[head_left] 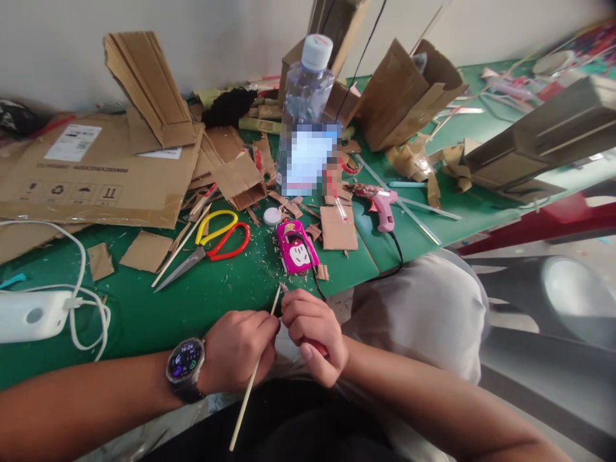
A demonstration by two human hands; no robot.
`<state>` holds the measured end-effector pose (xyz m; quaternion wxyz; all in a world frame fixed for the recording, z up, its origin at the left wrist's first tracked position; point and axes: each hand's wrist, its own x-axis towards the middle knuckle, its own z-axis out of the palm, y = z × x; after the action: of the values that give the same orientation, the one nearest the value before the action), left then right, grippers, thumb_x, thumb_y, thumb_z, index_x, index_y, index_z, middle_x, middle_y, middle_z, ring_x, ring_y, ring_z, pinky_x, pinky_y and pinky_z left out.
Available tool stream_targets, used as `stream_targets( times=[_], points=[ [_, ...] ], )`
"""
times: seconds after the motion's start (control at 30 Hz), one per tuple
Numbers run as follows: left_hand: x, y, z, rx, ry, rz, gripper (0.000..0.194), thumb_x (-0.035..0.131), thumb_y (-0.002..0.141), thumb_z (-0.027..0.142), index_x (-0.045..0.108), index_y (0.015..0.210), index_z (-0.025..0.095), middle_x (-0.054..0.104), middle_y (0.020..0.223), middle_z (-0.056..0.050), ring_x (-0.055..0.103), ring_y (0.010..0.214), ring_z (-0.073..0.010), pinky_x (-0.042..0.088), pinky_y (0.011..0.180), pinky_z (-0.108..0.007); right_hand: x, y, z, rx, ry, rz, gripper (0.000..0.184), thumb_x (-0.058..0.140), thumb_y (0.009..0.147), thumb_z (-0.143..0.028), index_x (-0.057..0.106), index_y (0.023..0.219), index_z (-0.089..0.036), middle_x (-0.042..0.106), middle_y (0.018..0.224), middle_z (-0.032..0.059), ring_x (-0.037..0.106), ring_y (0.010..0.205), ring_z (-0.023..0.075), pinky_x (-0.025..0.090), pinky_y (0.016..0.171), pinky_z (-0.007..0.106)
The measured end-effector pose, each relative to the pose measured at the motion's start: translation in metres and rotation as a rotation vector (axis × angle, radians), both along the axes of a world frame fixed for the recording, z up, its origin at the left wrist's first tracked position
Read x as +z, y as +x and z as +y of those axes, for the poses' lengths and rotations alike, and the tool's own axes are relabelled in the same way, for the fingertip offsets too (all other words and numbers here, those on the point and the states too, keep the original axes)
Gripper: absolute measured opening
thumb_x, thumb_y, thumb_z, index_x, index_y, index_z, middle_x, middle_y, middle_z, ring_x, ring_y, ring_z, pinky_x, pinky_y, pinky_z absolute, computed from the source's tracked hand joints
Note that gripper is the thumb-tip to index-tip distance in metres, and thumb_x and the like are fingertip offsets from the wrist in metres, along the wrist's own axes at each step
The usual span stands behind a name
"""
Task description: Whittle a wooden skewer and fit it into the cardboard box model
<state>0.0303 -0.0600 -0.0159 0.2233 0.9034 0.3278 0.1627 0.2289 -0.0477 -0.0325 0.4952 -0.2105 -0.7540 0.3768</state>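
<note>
My left hand, with a smartwatch at its wrist, is closed around a thin wooden stick. The stick slants from near my lap up to the table's front edge, its upper tip pointing away from me. Close beside it, my right hand is wrapped around a red-handled knife; a short bit of blade shows by the stick's tip, and most of the handle is hidden in my fingers. Just beyond both hands lies a pink power socket with a black cord, pale shavings scattered around it.
Scissors with yellow and red handles lie left of the socket. A pink glue gun lies to the right, near clear glue sticks. A plastic bottle stands behind cardboard scraps. A white power strip sits at left.
</note>
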Motion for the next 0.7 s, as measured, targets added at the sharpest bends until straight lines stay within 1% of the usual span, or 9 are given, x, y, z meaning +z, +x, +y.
stream_targets(
  times=[0.13, 0.3, 0.5, 0.7],
  points=[
    [0.0005, 0.0003, 0.0016, -0.004, -0.018, -0.013, 0.01, 0.047, 0.088, 0.013, 0.053, 0.085, 0.02, 0.06, 0.074, -0.002, 0.06, 0.065, -0.0206, 0.044, 0.057, -0.035, 0.0053, -0.0004, -0.0007, 0.013, -0.008, 0.024, 0.012, 0.044, 0.083, -0.03, 0.048, 0.075, -0.022, 0.054, 0.072, 0.0058, 0.051, 0.075, 0.0211, 0.05, 0.072, 0.04],
    [0.0015, 0.0011, 0.0032, 0.001, 0.023, -0.049, 0.009, 0.047, 0.094, 0.017, 0.052, 0.087, 0.02, 0.062, 0.073, -0.001, 0.06, 0.062, -0.0198, 0.043, 0.056, -0.035, 0.0068, -0.0029, -0.0027, 0.037, -0.014, 0.035, 0.01, 0.044, 0.081, -0.029, 0.047, 0.075, -0.022, 0.054, 0.071, 0.0056, 0.052, 0.073, 0.0205, 0.051, 0.073, 0.04],
    [0.0023, 0.0008, 0.003, -0.004, 0.053, -0.066, 0.016, 0.045, 0.098, 0.02, 0.052, 0.084, 0.02, 0.061, 0.069, -0.001, 0.06, 0.058, -0.0189, 0.042, 0.053, -0.034, 0.0096, -0.0042, -0.0029, 0.045, -0.041, 0.038, 0.011, 0.043, 0.082, -0.029, 0.046, 0.074, -0.022, 0.054, 0.071, 0.0059, 0.052, 0.074, 0.0206, 0.053, 0.074, 0.04],
    [0.0034, 0.0007, 0.004, -0.023, 0.046, -0.067, 0.017, 0.045, 0.097, 0.019, 0.055, 0.083, 0.019, 0.062, 0.069, -0.002, 0.06, 0.058, -0.0192, 0.044, 0.052, -0.034, 0.0082, -0.0059, -0.0015, 0.034, -0.056, 0.051, 0.013, 0.042, 0.084, -0.029, 0.046, 0.073, -0.023, 0.052, 0.068, 0.0048, 0.051, 0.071, 0.0204, 0.052, 0.076, 0.04]
  ],
)
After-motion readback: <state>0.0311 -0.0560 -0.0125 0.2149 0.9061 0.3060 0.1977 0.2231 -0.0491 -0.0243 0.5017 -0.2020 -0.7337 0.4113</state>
